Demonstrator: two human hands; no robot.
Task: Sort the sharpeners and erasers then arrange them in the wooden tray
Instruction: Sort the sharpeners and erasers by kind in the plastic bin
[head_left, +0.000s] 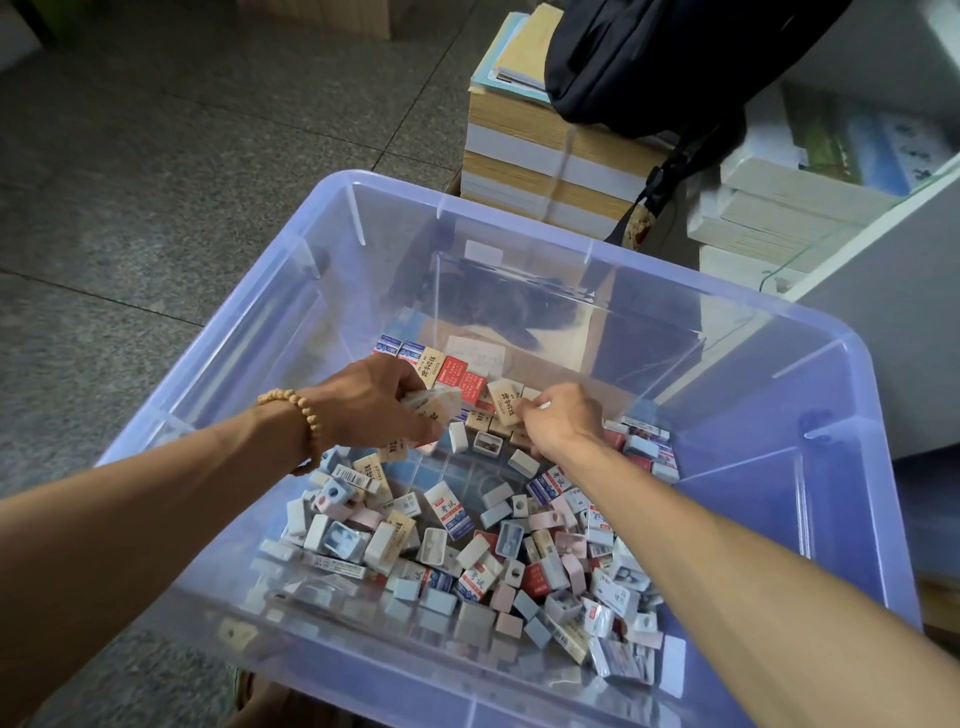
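Observation:
A big clear blue plastic bin (810, 374) holds several loose erasers and small sharpeners (467, 551) in a jumbled pile. Along its far side stands a short neat row of boxed erasers (447, 371). My left hand (374, 400), with a bead bracelet on the wrist, grips a beige wrapped eraser (434, 405) just in front of that row. My right hand (563, 415) pinches another beige eraser (505, 401) beside it. No wooden tray is in view.
Stacks of bound books (550, 156) stand behind the bin, with a black bag (675, 57) lying on top. More book piles (789, 208) and a white shelf edge are at the right. Grey stone floor lies to the left.

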